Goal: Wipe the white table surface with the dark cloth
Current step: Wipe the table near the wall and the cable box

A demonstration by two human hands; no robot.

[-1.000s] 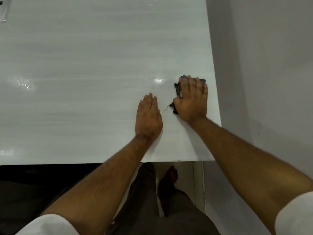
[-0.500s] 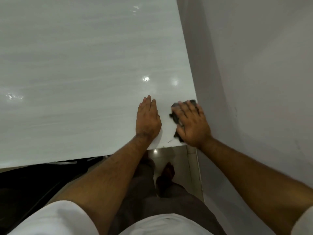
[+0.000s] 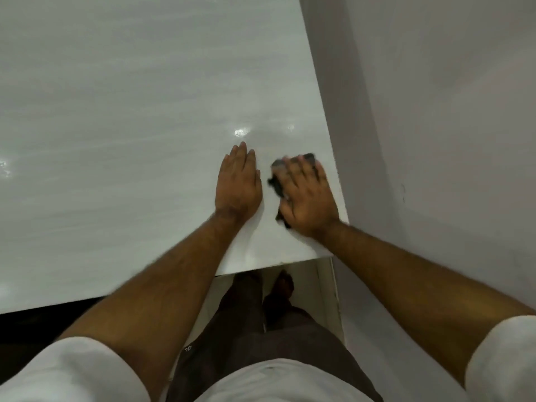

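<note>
Standing at the near right corner of the surface (image 3: 130,140), the person leans on both hands. Left hand (image 3: 238,184) lies flat, fingers together, palm down. Just beside it, right hand (image 3: 307,195) presses spread fingers onto the cloth (image 3: 277,181), near the wall (image 3: 435,111).

We can read no text for certain; small pale marks on the dark trousers (image 3: 261,340) at the waist are too blurred to read.
</note>
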